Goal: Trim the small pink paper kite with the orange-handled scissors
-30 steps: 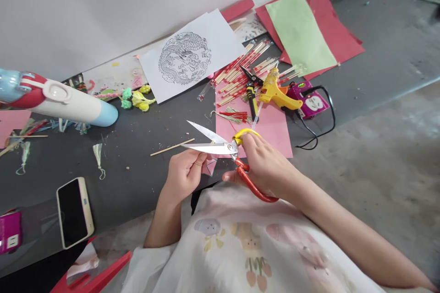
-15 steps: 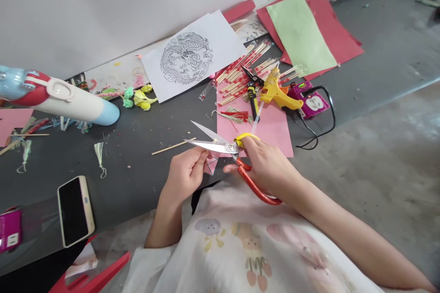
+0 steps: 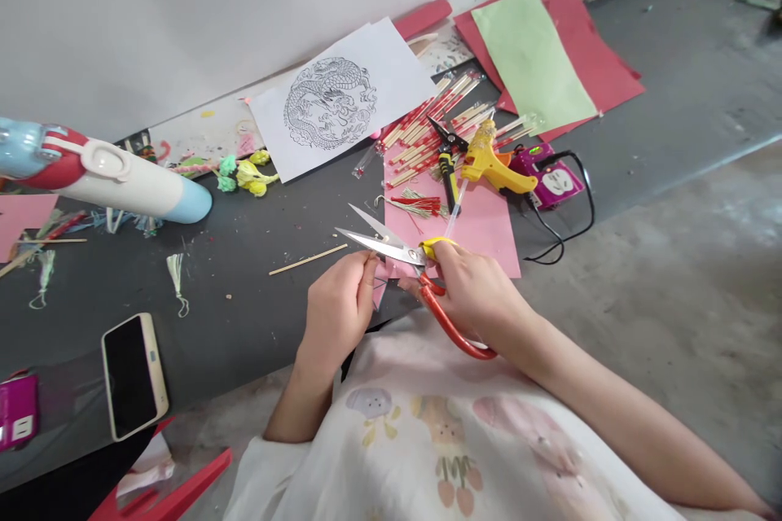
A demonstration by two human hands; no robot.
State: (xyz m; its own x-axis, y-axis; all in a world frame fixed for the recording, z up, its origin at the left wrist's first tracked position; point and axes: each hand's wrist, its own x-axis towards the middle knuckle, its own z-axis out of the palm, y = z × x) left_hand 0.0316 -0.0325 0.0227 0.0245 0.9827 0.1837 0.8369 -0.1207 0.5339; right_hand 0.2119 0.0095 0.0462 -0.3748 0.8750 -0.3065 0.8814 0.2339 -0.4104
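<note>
Our left hand (image 3: 339, 301) pinches the small pink paper (image 3: 380, 291) beside the scissors (image 3: 391, 248). Our right hand (image 3: 473, 286) curls its fingers round the handles (image 3: 449, 326), blades (image 3: 370, 241) apart. We should tuck our left fingertips (image 3: 370, 259) safely away.

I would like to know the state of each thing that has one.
Scissors: open, in right hand
Pink paper piece: pinched by left hand
Phone: face up, screen dark
Purple box: green light on
Bottle: lid on
Dragon picture: uncoloured
Glue gun: lying on its side
</note>
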